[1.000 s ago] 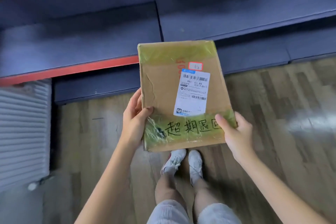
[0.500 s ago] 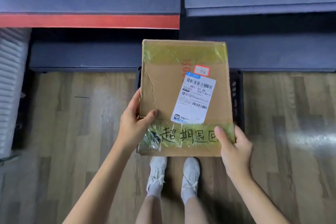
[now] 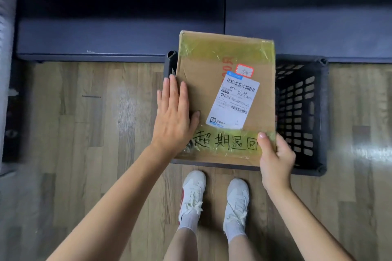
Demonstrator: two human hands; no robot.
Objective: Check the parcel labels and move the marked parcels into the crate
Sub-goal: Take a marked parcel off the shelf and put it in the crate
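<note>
head view: parcel (image 3: pixel 199 82) held over black crate (image 3: pixel 303 112).

A wooden plank floor (image 3: pixel 84 133) carries a black slotted crate (image 3: pixel 303 116), standing beyond and to the right of the right hand's fingers (image 3: pixel 264 144). Two white shoes (image 3: pixel 192 195) stand on it nearer than the fingers.

A flat cardboard parcel (image 3: pixel 199 91), taped yellow, white label (image 3: pixel 235 101) up, handwriting beside the gripped near-right corner, lies over a black slatted crate (image 3: pixel 301 112).
</note>
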